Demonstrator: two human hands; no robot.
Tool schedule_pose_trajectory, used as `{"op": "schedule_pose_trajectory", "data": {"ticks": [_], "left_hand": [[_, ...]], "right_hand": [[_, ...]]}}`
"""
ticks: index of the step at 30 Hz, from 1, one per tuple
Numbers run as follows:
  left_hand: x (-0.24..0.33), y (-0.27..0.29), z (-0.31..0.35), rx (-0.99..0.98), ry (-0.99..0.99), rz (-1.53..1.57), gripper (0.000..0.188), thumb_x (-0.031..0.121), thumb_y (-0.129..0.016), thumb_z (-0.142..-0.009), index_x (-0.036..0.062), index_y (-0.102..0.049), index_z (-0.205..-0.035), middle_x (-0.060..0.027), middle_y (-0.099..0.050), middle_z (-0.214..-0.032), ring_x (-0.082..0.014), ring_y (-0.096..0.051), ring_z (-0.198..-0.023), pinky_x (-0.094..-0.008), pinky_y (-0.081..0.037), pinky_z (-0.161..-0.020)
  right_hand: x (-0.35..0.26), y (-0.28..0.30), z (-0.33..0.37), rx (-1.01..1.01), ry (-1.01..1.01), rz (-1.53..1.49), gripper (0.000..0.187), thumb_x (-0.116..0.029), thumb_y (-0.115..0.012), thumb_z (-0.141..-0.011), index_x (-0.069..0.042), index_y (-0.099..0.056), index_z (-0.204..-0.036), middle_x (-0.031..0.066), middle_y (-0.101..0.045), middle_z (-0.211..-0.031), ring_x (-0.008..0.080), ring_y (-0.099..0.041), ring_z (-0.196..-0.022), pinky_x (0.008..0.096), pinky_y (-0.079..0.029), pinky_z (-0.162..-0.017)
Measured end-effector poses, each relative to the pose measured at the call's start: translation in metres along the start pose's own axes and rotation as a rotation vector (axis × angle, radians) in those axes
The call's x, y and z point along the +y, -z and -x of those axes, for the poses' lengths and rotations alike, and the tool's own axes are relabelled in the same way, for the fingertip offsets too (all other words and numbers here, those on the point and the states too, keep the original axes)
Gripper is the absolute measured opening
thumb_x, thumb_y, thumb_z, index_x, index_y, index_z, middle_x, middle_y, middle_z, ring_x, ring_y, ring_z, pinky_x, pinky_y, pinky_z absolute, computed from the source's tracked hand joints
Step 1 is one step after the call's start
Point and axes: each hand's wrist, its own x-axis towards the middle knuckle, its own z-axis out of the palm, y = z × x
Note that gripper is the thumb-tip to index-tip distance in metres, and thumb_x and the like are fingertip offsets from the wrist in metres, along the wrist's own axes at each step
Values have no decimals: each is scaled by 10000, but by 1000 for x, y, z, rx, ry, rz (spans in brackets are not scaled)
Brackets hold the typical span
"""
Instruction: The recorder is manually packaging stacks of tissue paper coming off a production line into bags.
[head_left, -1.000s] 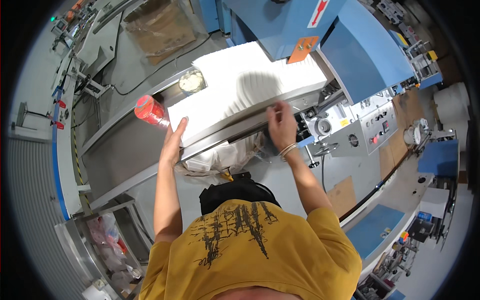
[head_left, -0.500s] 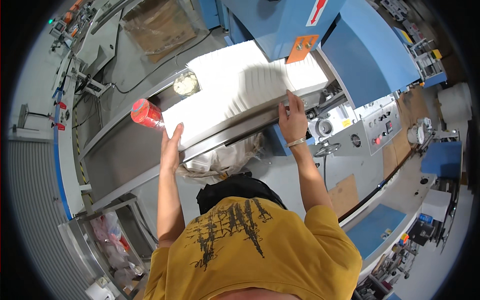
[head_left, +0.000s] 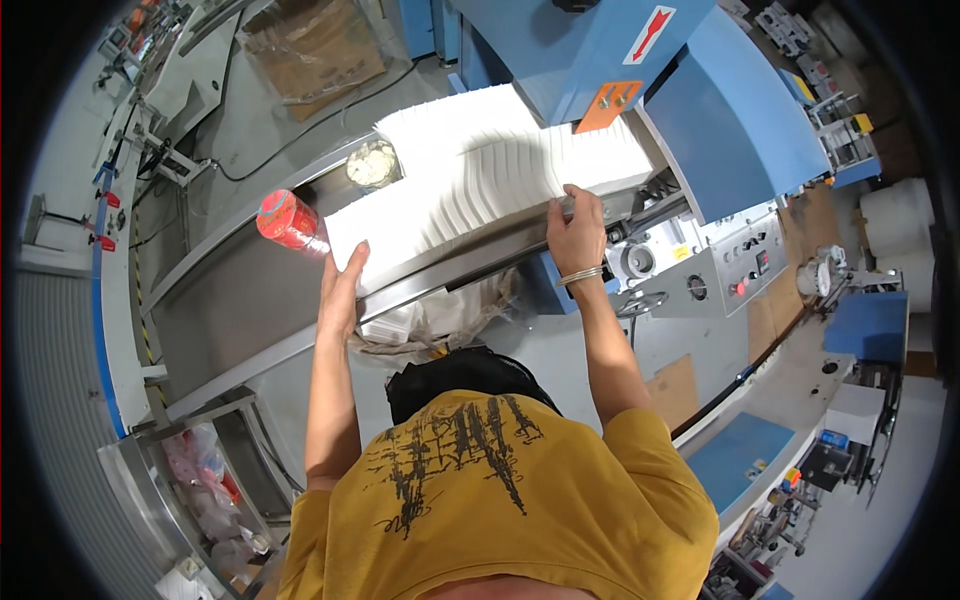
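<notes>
A long row of white folded paper sheets, like tissues or napkins [head_left: 480,185], stands on edge in a metal trough [head_left: 240,285]. My left hand [head_left: 341,292] rests against the row's left end, thumb apart from the fingers. At the near long side, toward the right, my right hand [head_left: 577,238] touches the sheets with its fingertips, fingers spread. A bracelet circles my right wrist. Just beyond my left hand lies a clear bottle with a red label [head_left: 292,222]. A clear container of pale pieces [head_left: 372,164] sits against the row's far side.
A blue machine housing [head_left: 560,60] with an orange bracket [head_left: 608,105] overhangs the row's right part. To the right are a control panel [head_left: 752,262] and a handwheel [head_left: 642,304]. Below the trough hangs a plastic bag with white paper [head_left: 440,315].
My right hand has slid slightly left along the near side of the row. My left hand stays at the left end. The whole view has shifted a little.
</notes>
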Motion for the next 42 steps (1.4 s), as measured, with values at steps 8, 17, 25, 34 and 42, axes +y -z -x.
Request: {"op": "schedule_pose_trajectory", "data": {"ticks": [8, 17, 25, 34, 42], "left_hand": [[0, 6, -3, -35, 37, 44, 796, 368, -682, -852, -48, -301, -1414, -155, -428, -1395, -234, -378, -1308, -345, -247, -1101], [5, 11, -5, -78, 56, 56, 838, 375, -686, -844, -41, -261, -1435, -153, -404, -1415, -237, -353, -1325, -346, -221, -1112], [16, 13, -18, -192, 55, -70, 873, 331, -742, -800, -34, -260, -1430, -164, -420, -1407, -253, -377, -1313, -358, -260, -1098], [15, 132, -22, -50, 37, -207, 722, 328, -749, -775, -18, -431, -1323, -146, -549, -1278, -233, -495, -1203, -337, -339, -1038], [33, 287, 18, 18, 224, -131, 811, 349, -739, -785, -3, -357, -1408, -129, -447, -1397, -244, -369, -1321, -350, -236, -1101]], "right_hand": [[22, -8, -8, -99, -133, -126, 466, -279, -699, -835, -11, -566, -1191, 103, -617, -978, 166, -619, -621, 308, -499, -620], [10, 9, -29, -492, -404, -230, 891, -531, -690, -778, 56, -383, -1372, 175, -633, -1016, 196, -666, -722, 276, -491, -540], [7, 10, -46, -774, -454, -311, 1111, -609, -702, -730, 93, -190, -1424, 230, -555, -1182, 208, -696, -785, 175, -369, -374], [-64, -45, 20, -1133, -278, -296, 801, -583, -693, -757, -51, -450, -1305, 41, -652, -977, 119, -573, -646, 236, -448, -519], [-137, -129, 53, -1120, -194, -465, 847, -646, -517, -851, -11, -372, -1392, 155, -598, -1147, 225, -587, -991, 334, -465, -851]]}}
